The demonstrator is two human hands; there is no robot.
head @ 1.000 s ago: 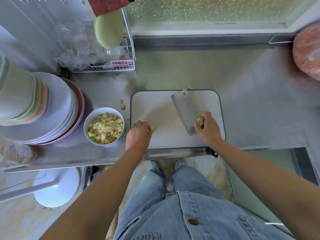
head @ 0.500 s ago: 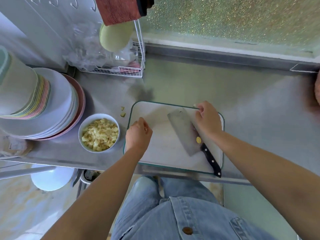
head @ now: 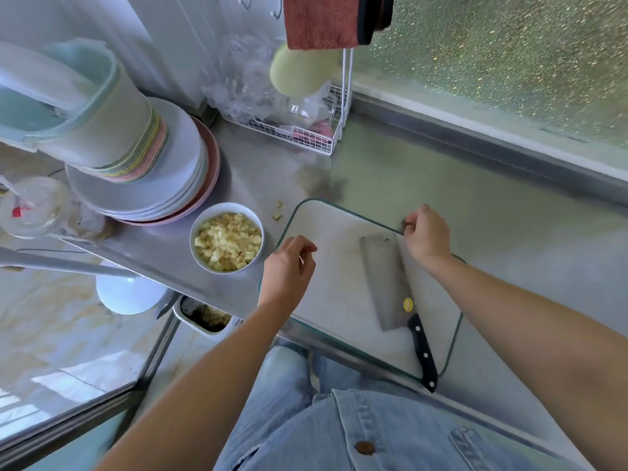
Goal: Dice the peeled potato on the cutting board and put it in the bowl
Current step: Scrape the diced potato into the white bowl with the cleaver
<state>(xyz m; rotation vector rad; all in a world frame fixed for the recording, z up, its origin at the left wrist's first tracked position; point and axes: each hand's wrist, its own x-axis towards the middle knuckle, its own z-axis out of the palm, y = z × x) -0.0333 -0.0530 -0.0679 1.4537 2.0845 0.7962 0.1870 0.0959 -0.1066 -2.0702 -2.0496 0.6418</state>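
Potato dice [head: 227,244] in white bowl [head: 227,205], L of board [head: 333,300] w/ cleaver [head: 387,283]

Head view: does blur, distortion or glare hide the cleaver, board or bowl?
Head view: no; cleaver, cutting board and bowl are sharp under soft daylight; wide-angle distortion bends the counter and plate stack; lower-left floor looks smeared.

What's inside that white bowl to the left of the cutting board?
The white bowl holds a heap of small pale-yellow potato cubes that fills most of it. The heap covers the bowl's bottom, so anything beneath the cubes cannot be seen.
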